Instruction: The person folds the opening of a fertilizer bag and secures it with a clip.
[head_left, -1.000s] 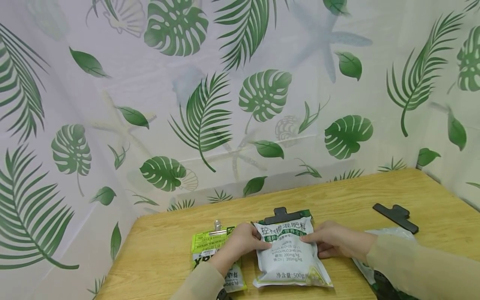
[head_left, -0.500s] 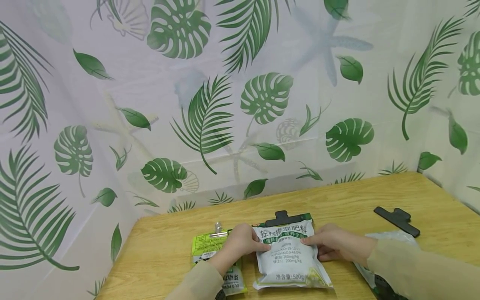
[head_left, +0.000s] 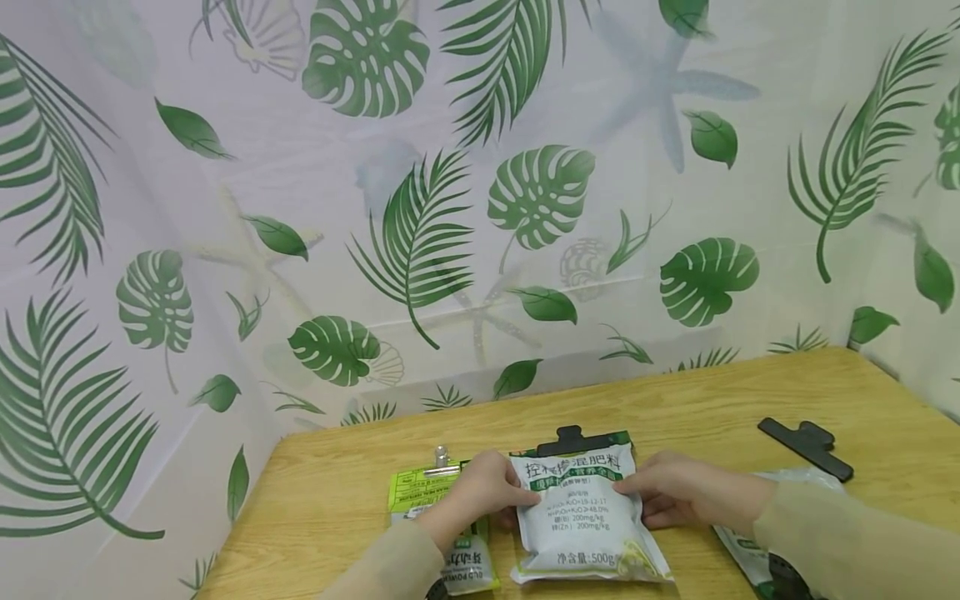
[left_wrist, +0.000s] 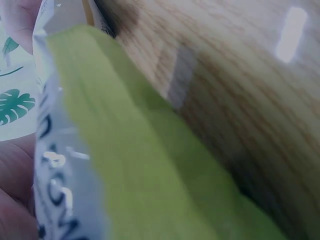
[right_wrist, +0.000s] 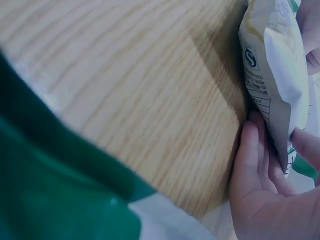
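Observation:
A white bag of fertilizer (head_left: 577,533) with printed text faces me in the middle of the table, a black bag clip (head_left: 573,443) across its green top edge. My left hand (head_left: 486,487) holds its left side, thumb on the front. On the right side, my right hand (head_left: 678,490) pinches the edge; the right wrist view shows the thumb (right_wrist: 306,146) in front and fingers (right_wrist: 250,155) behind. Beside the left forearm lies a yellow-green bag (head_left: 411,490), partly covered, with a silver clip (head_left: 442,463) on top. Its green edge (left_wrist: 125,140) fills much of the left wrist view.
A loose black clip (head_left: 806,446) lies at the right. Near it, a green and white bag (head_left: 738,542) is partly hidden under the right sleeve (head_left: 832,533). The wooden table (head_left: 690,392) meets a leaf-print curtain (head_left: 480,208) at the back.
The head view has shifted slightly, so things appear a little further right. Both hands keep their hold on the fertilizer bag, which stays in about the same place.

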